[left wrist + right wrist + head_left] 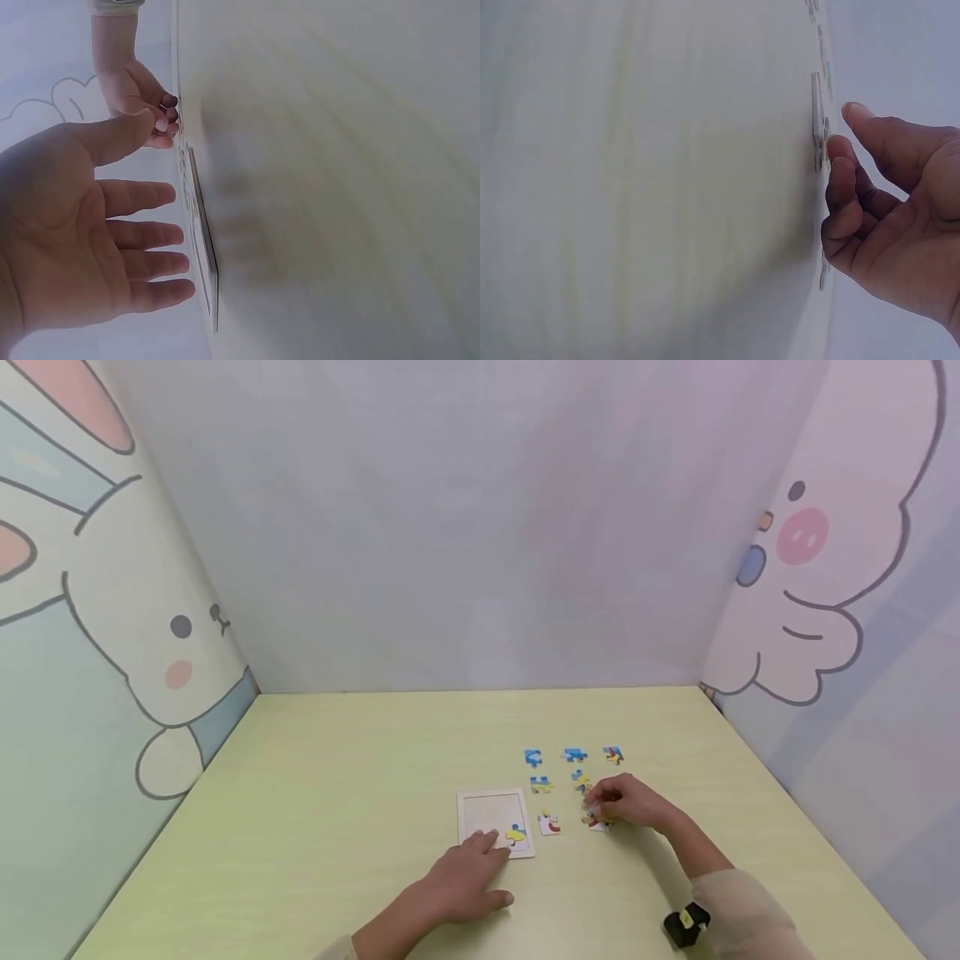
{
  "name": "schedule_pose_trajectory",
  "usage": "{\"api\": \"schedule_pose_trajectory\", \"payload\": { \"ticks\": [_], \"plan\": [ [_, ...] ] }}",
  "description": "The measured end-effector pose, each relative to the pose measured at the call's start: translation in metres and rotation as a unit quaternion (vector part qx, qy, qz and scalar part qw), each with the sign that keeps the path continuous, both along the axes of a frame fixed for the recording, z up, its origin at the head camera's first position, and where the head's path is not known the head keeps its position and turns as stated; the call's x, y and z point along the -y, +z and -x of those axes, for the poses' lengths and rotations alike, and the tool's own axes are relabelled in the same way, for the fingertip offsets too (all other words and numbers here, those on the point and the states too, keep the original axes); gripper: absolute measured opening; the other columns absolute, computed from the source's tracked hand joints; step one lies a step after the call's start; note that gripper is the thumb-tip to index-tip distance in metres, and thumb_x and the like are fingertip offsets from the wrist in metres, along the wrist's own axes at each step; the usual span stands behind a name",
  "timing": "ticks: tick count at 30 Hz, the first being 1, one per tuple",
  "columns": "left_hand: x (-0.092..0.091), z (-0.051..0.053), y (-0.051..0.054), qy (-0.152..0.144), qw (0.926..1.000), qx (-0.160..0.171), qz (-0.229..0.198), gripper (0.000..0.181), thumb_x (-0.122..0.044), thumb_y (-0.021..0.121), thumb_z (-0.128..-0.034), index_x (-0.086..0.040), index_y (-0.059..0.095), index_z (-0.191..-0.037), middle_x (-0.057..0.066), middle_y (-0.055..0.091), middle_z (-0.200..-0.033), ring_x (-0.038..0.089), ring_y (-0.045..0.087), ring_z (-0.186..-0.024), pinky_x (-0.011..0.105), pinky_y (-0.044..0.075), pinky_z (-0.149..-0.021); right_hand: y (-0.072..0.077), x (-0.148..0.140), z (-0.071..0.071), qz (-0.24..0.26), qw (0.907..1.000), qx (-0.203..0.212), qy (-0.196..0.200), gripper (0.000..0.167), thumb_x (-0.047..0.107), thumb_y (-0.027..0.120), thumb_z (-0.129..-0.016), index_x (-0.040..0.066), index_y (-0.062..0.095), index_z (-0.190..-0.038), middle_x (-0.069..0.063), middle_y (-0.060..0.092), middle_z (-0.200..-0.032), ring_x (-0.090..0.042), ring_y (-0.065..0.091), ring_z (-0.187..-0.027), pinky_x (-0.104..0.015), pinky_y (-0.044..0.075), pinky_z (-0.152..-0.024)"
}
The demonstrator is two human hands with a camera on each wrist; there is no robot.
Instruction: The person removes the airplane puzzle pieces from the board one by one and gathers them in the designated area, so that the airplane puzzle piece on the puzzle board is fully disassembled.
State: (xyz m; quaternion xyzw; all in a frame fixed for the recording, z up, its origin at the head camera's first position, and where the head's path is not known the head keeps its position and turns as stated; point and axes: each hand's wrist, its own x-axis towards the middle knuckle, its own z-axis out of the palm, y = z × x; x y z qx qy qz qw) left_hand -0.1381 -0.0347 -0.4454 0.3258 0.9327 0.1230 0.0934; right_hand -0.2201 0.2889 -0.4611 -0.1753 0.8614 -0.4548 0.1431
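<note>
A shallow wooden puzzle tray (491,795) lies on the table, with one yellow and blue jigsaw piece (516,834) in its lower right corner. My left hand (468,878) lies over the tray's near left edge, fingers straight and spread, as the left wrist view also shows. To the right of the tray, my right hand (630,800) hovers low over a red and white jigsaw piece (597,822). Its fingers are bent, and in the right wrist view the thumb stands apart from the index finger with no piece visible between them. Whether a fingertip touches the piece is hard to tell.
Several loose jigsaw pieces are spread in rows right of the tray, among them a blue piece (533,757), another blue piece (575,755) and a red-marked white piece (549,823). A pale wall (480,527) bounds the table's back.
</note>
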Motion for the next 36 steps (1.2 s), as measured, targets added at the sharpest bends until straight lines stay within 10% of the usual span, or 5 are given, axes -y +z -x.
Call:
{"api": "schedule_pose_trajectory", "payload": {
  "ticks": [23, 36],
  "plan": [
    [0.025, 0.032, -0.015, 0.029, 0.9962, -0.08, 0.017, 0.043, -0.032, 0.062, -0.0875, -0.015, 0.057, -0.127, 0.013, 0.045, -0.137, 0.036, 0.041, -0.124, 0.052, 0.041, -0.088, 0.001, 0.045, -0.019, 0.048, 0.9961, -0.055, -0.051, 0.017, 0.009, 0.063, -0.089, -0.005, 0.062, -0.099, -0.006, 0.057, -0.079, -0.018, 0.051, -0.063, -0.03, 0.047, -0.055],
    [0.022, 0.035, -0.015, 0.078, 0.9948, -0.05, 0.043, 0.052, -0.033, 0.061, -0.0888, -0.009, 0.05, -0.134, 0.013, 0.04, -0.141, 0.033, 0.037, -0.128, 0.053, 0.038, -0.091, -0.003, 0.088, -0.022, 0.056, 0.9954, -0.042, -0.066, 0.013, 0.006, 0.062, -0.088, -0.003, 0.063, -0.098, -0.006, 0.059, -0.081, -0.022, 0.053, -0.07, -0.025, 0.046, -0.058]
  ]
}}
